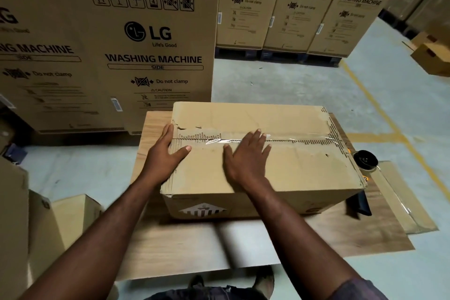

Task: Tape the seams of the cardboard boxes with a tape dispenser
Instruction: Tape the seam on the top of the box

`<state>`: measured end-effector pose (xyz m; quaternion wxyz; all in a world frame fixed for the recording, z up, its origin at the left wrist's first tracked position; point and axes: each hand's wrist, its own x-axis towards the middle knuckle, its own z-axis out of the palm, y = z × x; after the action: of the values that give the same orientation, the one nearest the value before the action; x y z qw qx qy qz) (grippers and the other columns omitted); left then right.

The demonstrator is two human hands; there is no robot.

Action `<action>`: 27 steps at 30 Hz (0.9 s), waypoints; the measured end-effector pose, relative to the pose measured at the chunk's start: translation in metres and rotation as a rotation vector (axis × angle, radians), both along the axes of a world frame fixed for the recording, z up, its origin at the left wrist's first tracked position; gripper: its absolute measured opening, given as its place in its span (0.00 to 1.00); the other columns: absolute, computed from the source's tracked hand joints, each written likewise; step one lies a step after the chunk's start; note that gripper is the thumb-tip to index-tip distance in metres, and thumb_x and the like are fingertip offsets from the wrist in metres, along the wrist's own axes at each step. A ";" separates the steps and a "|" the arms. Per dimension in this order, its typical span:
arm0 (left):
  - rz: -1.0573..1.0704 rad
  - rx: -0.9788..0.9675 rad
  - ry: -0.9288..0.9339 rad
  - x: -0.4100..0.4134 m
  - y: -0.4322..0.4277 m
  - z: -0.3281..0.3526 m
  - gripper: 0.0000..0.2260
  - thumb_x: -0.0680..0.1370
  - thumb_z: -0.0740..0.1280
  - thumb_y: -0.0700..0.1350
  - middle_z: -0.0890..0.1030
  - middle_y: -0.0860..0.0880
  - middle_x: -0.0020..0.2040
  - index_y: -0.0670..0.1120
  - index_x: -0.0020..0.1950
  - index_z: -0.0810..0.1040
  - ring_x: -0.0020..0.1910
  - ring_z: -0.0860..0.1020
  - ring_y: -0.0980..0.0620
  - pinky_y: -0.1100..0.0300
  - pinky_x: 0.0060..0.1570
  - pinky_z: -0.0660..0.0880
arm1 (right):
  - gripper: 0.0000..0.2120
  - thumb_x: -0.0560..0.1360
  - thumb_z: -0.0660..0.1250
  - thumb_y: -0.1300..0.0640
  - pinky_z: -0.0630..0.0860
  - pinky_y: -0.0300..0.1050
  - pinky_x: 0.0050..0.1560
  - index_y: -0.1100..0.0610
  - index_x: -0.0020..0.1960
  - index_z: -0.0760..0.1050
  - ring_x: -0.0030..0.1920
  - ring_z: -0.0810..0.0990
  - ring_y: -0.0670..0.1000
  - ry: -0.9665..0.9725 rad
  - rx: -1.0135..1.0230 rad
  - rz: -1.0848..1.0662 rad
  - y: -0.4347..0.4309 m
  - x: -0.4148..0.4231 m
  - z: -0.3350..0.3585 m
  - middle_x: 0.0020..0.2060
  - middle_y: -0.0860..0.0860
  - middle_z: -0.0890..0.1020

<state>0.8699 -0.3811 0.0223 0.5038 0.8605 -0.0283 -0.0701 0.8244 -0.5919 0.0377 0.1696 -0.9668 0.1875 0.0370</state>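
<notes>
Pressing down on a cardboard box (280, 168) with left hand (168, 153) at its left edge and right hand (246, 156) flat over the clear tape (297, 137) on the centre seam, fingers straight, gripping nothing. Working above a plywood sheet (194, 246) laid on pale concrete floor (304, 85) marked with yellow lines (379, 109), with the tape dispenser (365, 159) resting right of the right hand, just beside the box's right end. Facing stacked washing machine cartons (109, 56) beyond both hands.

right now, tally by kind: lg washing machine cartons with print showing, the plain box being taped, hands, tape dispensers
tall brown LG washing machine cartons: 5
plain brown cardboard box with taped seam: 1
bare hands, left hand and right hand: 2
black round tape dispenser: 1
total: 9
</notes>
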 end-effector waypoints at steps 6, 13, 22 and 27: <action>-0.006 -0.351 0.318 0.002 0.008 -0.011 0.26 0.76 0.72 0.56 0.82 0.54 0.63 0.59 0.73 0.69 0.59 0.82 0.52 0.45 0.64 0.76 | 0.40 0.83 0.51 0.40 0.39 0.65 0.79 0.69 0.81 0.46 0.79 0.37 0.71 0.016 -0.002 0.171 0.061 0.002 0.002 0.79 0.72 0.43; -0.007 -0.380 0.521 0.008 0.009 -0.002 0.18 0.79 0.68 0.56 0.85 0.46 0.56 0.49 0.66 0.77 0.51 0.85 0.47 0.49 0.52 0.80 | 0.19 0.80 0.65 0.55 0.72 0.54 0.68 0.62 0.68 0.75 0.66 0.75 0.58 -0.325 0.330 0.477 0.057 0.002 0.011 0.65 0.59 0.80; -0.435 0.266 -0.206 0.065 -0.013 0.031 0.21 0.84 0.63 0.46 0.66 0.48 0.78 0.49 0.77 0.69 0.77 0.62 0.52 0.65 0.71 0.57 | 0.60 0.70 0.68 0.29 0.39 0.67 0.78 0.65 0.82 0.43 0.81 0.37 0.63 -0.029 0.142 0.364 0.123 -0.001 0.007 0.81 0.65 0.43; -0.516 0.386 -0.258 0.066 0.007 0.005 0.26 0.83 0.51 0.58 0.59 0.52 0.80 0.51 0.79 0.63 0.80 0.53 0.55 0.55 0.78 0.52 | 0.49 0.76 0.61 0.38 0.38 0.67 0.78 0.66 0.82 0.43 0.81 0.37 0.65 -0.084 -0.007 0.358 0.132 -0.007 -0.004 0.81 0.66 0.43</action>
<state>0.9357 -0.3742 0.0272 0.2895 0.9063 -0.2946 -0.0901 0.8174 -0.4596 0.0334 0.1646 -0.9860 0.0054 0.0256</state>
